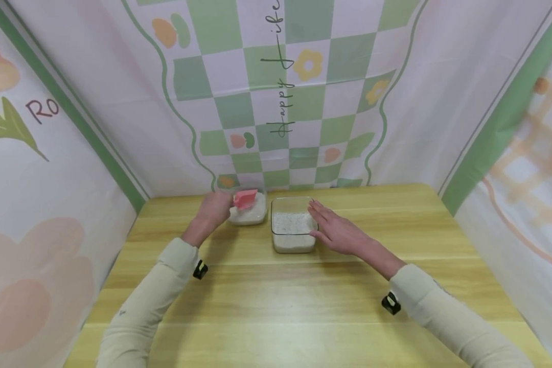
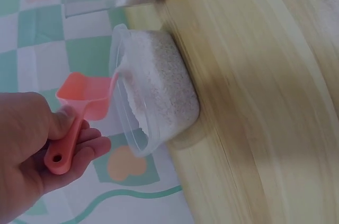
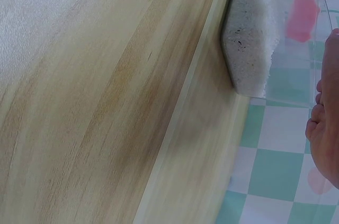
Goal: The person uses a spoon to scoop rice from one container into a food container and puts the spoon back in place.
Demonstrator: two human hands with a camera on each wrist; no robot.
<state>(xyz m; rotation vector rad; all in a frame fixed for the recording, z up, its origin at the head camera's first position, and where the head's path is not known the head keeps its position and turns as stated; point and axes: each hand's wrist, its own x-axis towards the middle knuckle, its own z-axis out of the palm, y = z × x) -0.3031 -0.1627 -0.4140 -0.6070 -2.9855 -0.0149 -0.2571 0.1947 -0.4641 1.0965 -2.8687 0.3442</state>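
Note:
My left hand (image 1: 215, 208) grips a pink scoop (image 2: 85, 97) by its handle, thumb on top. The scoop's bowl is tilted over a clear plastic tub (image 2: 153, 128) filled with white, grainy material, and some of it shows at the scoop's lip in the left wrist view. To the right stands a square clear container (image 1: 293, 249), part full of similar pale grains. At that container's right rim is my right hand (image 1: 342, 232), its fingers straight and its fingertips along the edge.
Both containers stand near the back edge of a wooden table (image 1: 294, 306). Behind it hangs a green-and-white checked cloth (image 1: 267, 97), with printed cloths at both sides. A small black device (image 1: 200, 269) sits at the left cuff, another (image 1: 391, 303) at the right.

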